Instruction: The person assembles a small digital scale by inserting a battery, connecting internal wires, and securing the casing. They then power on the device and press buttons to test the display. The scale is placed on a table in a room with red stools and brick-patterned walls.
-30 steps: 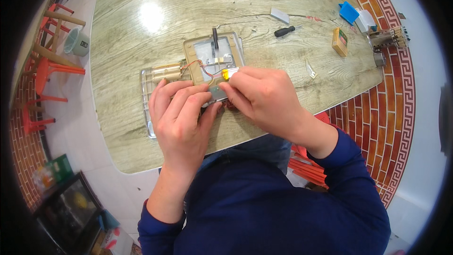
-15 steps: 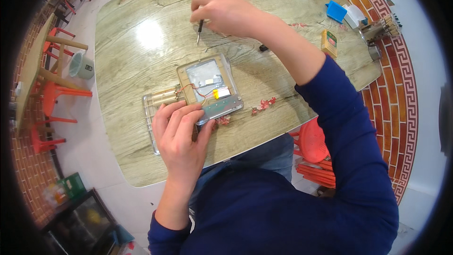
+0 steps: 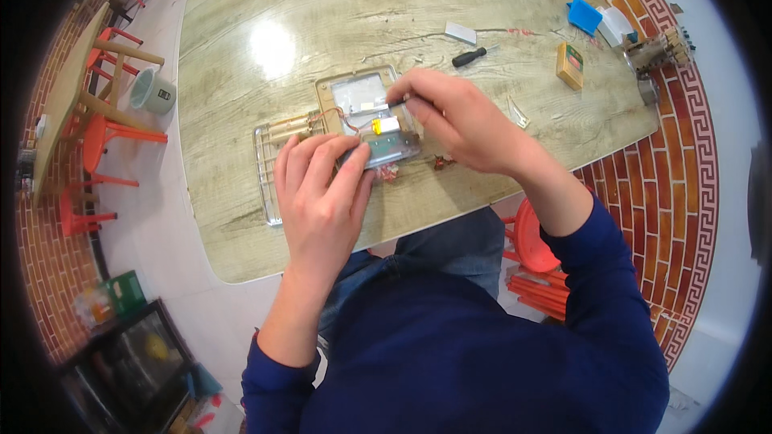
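An opened electronic device [image 3: 323, 80] lies on the table in front of me, its beige casing exposed. Inside are thin red and dark wires, a white battery with yellow tape [image 3: 386, 125] and a green circuit board [image 3: 388, 147] along the near edge. My left hand [image 3: 320, 185] grips that near edge at its left end, fingers on top. Over the device's right side, my right hand [image 3: 460, 116] pinches a small screwdriver [image 3: 396, 102]; only some of its dark handle shows, and the tip is hidden. A barred metal frame [image 3: 264, 173] adjoins the device on the left.
To the far right lie another black screwdriver [image 3: 470, 57], a white block [image 3: 461, 32] and a yellow box [image 3: 570, 66]. Small bits [image 3: 519, 112] are near my right wrist. A blue tray [image 3: 585, 16] stands near the wall. Red stools [image 3: 535, 237] flank the table.
My right hand has come down and nearer with the screwdriver, from beyond the device to its right side. My left hand still holds the near edge. The view has shifted slightly.
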A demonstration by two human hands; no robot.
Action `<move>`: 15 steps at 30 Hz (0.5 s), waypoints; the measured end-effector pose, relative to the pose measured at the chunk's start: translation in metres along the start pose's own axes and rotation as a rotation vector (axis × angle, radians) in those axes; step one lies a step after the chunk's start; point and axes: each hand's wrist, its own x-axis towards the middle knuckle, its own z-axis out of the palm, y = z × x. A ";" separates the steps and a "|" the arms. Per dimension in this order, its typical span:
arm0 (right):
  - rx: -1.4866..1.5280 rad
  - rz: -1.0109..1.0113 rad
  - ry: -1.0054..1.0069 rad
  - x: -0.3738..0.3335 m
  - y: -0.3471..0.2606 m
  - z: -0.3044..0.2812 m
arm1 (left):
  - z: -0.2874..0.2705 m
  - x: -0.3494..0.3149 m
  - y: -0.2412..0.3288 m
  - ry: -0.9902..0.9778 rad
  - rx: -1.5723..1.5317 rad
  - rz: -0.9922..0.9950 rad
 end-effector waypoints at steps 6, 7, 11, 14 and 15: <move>-0.061 0.003 0.076 -0.027 -0.012 0.019 | 0.002 -0.003 0.001 0.006 0.033 0.030; -0.069 -0.013 0.097 -0.028 -0.013 0.020 | 0.002 -0.004 0.001 0.001 0.035 0.018; -0.012 0.014 0.130 -0.028 -0.016 0.022 | 0.003 -0.004 0.000 0.036 0.038 0.014; -0.099 -0.022 0.146 -0.030 -0.016 0.021 | -0.001 -0.007 0.000 0.064 0.045 -0.034; -0.121 -0.001 0.148 -0.030 -0.015 0.021 | -0.005 -0.008 -0.001 0.063 0.066 -0.047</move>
